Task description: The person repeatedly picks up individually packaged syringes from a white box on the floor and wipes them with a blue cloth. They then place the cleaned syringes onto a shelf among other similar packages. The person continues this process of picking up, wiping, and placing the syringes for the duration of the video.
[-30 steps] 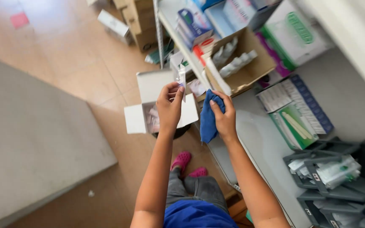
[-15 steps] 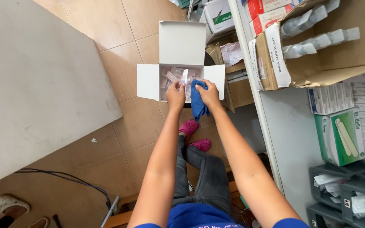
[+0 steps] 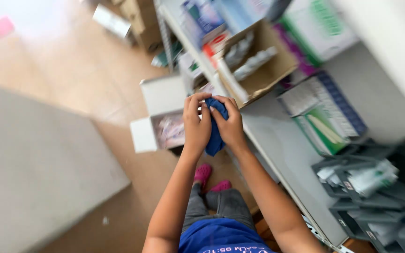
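Observation:
Both my hands are raised together in front of me, above an open white cardboard box (image 3: 162,100) that sits on the floor with small packets inside. My right hand (image 3: 230,122) is closed around a blue cloth (image 3: 215,140), which hangs down between the two hands. My left hand (image 3: 196,122) presses against the cloth from the left, its fingers curled over the top. Whatever small item the cloth wraps is hidden. The picture is blurred by motion.
A grey shelf (image 3: 277,154) runs along my right, carrying an open brown carton (image 3: 263,70) of packets, green and blue boxes (image 3: 326,117) and grey trays (image 3: 376,187). A large grey table top (image 3: 33,178) lies to my left. More cartons (image 3: 139,18) stand on the tiled floor.
My hands have come closer together, the left now covering the cloth. The view swung from looking straight down at the box back toward the shelf.

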